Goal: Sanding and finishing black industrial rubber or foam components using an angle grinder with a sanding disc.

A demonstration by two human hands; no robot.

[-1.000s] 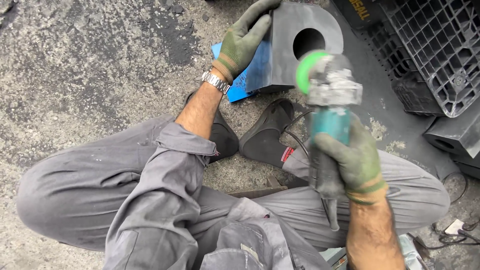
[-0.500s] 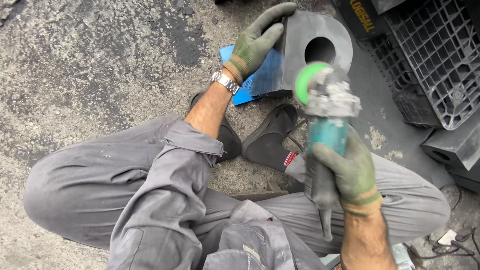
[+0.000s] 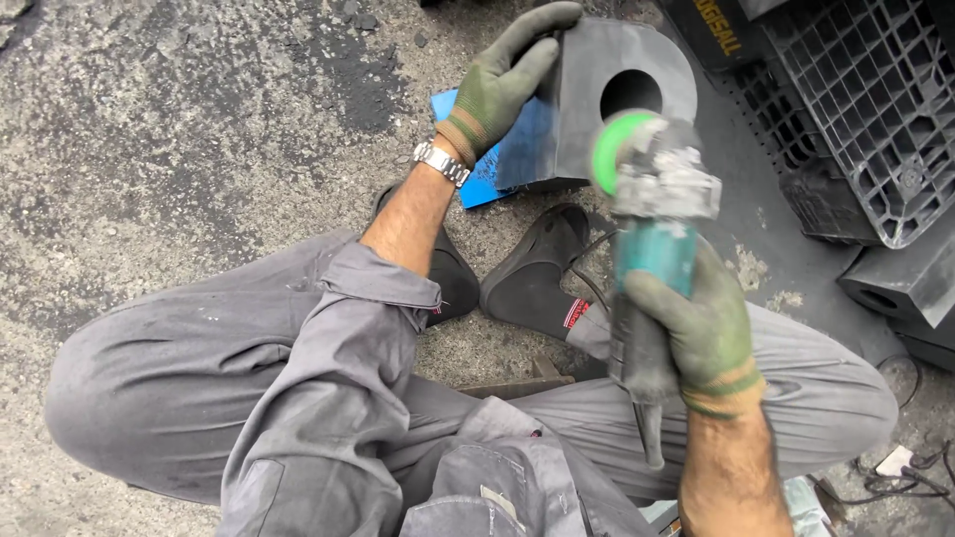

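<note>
Grinder drawn slightly back from the block since a second ago.
Left hand (image 3: 502, 80) spread flat on the dark holed block (image 3: 617, 99) at twelve o'clock; right hand (image 3: 701, 333) wrapped around the teal angle grinder (image 3: 652, 239), at four o'clock.

Left hand (image 3: 502, 85) steadies a dark block (image 3: 607, 109); right hand (image 3: 701, 333) holds an angle grinder (image 3: 652, 214).
</note>
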